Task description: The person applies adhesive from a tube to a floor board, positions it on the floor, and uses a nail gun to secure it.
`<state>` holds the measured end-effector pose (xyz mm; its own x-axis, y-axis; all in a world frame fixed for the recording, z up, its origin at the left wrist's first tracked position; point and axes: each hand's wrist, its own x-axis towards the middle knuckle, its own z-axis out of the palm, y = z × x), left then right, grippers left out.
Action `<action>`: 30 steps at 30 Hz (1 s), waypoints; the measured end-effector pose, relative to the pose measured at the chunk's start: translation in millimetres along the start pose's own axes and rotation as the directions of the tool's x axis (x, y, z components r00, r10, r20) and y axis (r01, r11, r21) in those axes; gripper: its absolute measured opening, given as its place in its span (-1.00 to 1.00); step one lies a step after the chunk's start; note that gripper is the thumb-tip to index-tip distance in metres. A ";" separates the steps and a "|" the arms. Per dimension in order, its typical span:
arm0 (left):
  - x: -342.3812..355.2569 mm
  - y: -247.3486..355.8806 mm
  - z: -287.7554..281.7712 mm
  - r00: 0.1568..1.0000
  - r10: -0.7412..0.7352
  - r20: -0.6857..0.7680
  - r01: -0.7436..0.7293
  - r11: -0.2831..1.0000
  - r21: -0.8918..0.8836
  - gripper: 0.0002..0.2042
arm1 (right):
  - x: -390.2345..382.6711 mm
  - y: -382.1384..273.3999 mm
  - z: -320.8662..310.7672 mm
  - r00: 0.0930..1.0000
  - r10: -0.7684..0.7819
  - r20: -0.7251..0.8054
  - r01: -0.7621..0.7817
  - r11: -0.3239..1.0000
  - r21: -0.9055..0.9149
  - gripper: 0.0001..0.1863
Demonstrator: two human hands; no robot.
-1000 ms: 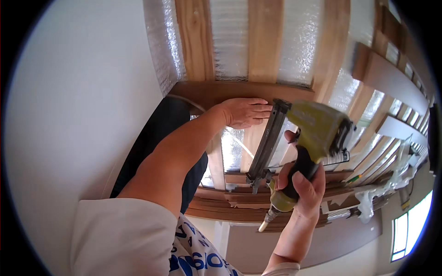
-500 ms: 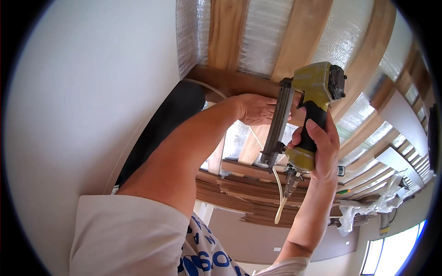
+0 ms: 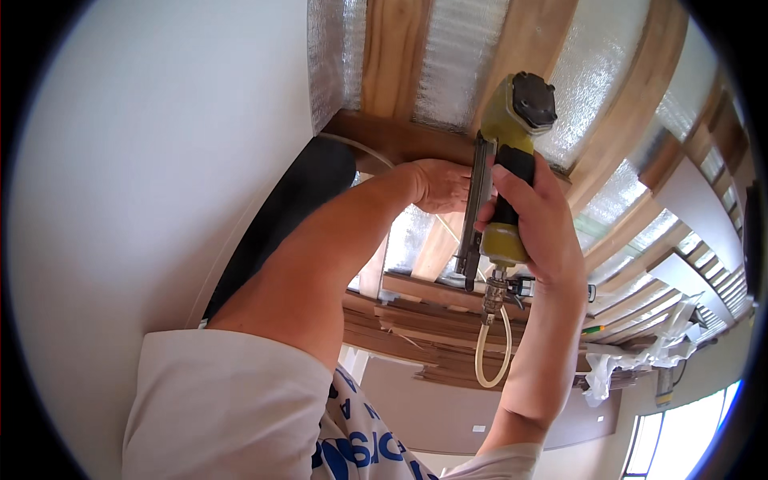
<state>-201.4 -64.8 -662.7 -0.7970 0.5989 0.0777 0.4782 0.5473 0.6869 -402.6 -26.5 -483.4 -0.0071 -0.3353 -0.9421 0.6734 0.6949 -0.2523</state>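
Note:
My left hand (image 3: 438, 186) rests with fingers extended against a brown wooden board (image 3: 376, 136), its fingertips partly hidden by a yellow-and-black nail gun (image 3: 506, 250). My right hand (image 3: 534, 204) is wrapped round that gun's black grip, thumb across it. The gun's long magazine (image 3: 474, 228) overlaps the board and left fingers in the picture; whether its nose touches the board I cannot tell. A pale hose (image 3: 482, 372) loops down from the fitting at the gun's lower end.
Pale wood battens (image 3: 520, 48) over silver foil (image 3: 456, 56) span the view. A white wall (image 3: 160, 160) and dark shape (image 3: 272, 208) lie left. Stacked brown boards (image 3: 432, 336), white panels (image 3: 696, 208), crumpled plastic (image 3: 608, 368) and a bright window (image 3: 680, 432) are beyond.
The nail gun in my right hand has risen and turned, coming closer to the board and my left hand. My left hand stays on the board; the view has shifted slightly.

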 end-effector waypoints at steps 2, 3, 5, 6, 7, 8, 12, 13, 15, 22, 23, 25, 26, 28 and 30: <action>1.6 -0.4 -8.2 0.989 0.041 -0.145 -0.028 0.995 0.093 -0.84 | 0.8 -2.2 5.4 1.000 0.001 -0.031 -0.003 0.999 -0.042 -0.67; 0.7 0.7 -11.5 0.975 0.053 -0.215 -0.023 0.990 0.141 -0.72 | 1.2 -3.9 5.3 1.000 0.004 -0.031 -0.005 0.999 -0.042 -0.67; -0.6 0.6 -11.4 0.978 0.038 -0.206 -0.013 0.992 0.124 -0.72 | 1.4 -6.0 4.0 1.000 0.024 -0.011 -0.025 0.996 -0.084 -0.70; 0.1 -0.2 -9.9 0.978 0.038 -0.206 -0.013 0.993 0.118 -0.72 | 1.3 -5.7 3.3 1.000 0.026 -0.017 -0.027 0.996 -0.083 -0.70; 0.5 -1.1 -8.5 0.980 0.043 -0.195 -0.019 0.992 0.122 -0.76 | 1.1 -4.6 2.9 0.999 0.025 -0.025 -0.027 0.997 -0.073 -0.71; 1.5 -0.6 -6.7 0.980 0.048 -0.193 -0.025 0.992 0.124 -0.77 | -0.3 -4.1 2.5 0.999 0.025 -0.033 -0.027 0.998 -0.063 -0.72; 3.4 2.7 -0.4 0.999 -0.027 0.047 0.029 0.999 -0.029 -0.75 | -4.4 -9.2 -11.4 0.996 0.073 -0.044 -0.073 0.997 -0.004 -0.72; 4.5 2.9 1.4 0.992 -0.040 0.115 0.050 0.995 -0.081 -0.65 | -7.7 -13.3 -17.3 0.995 0.080 -0.066 -0.080 0.997 -0.007 -0.69; 5.8 2.6 0.0 0.982 -0.046 0.181 0.070 0.989 -0.132 -0.54 | -9.5 -16.2 -31.4 0.992 0.087 -0.093 -0.088 0.996 -0.010 -0.66; 7.8 0.9 -10.4 0.950 -0.012 0.312 0.058 0.989 -0.138 -0.50 | -9.0 -15.0 -34.7 0.995 0.091 -0.051 -0.085 0.989 0.119 -0.67; 6.5 1.5 -7.3 0.956 -0.032 0.293 0.077 0.987 -0.142 -0.49 | -8.5 -17.7 -30.6 0.995 0.089 -0.043 -0.085 0.992 0.094 -0.67; 8.8 1.5 -10.9 0.943 -0.032 0.331 0.087 0.985 -0.152 -0.49 | -6.8 -18.7 -27.2 0.995 0.087 -0.037 -0.085 0.994 0.071 -0.68; 9.5 1.3 -10.4 0.936 -0.032 0.350 0.092 0.983 -0.157 -0.48 | -6.1 -18.3 -26.6 0.996 0.084 -0.042 -0.082 0.995 0.052 -0.66; 6.5 1.3 -0.4 0.944 -0.040 0.329 0.100 0.981 -0.168 -0.48 | -5.4 -19.0 -23.6 0.995 0.084 -0.046 -0.082 0.996 0.033 -0.64; 8.7 2.0 -1.5 0.957 -0.039 0.287 0.093 0.979 -0.180 -0.48 | -6.3 -22.5 -22.6 0.995 0.101 -0.019 -0.101 0.995 -0.018 -0.63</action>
<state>-207.9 -59.3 -659.6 -0.6758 0.7197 -0.1592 0.3277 0.4869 0.8097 -434.4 -25.6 -476.9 0.0471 -0.2517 -0.9667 0.6569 0.7368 -0.1598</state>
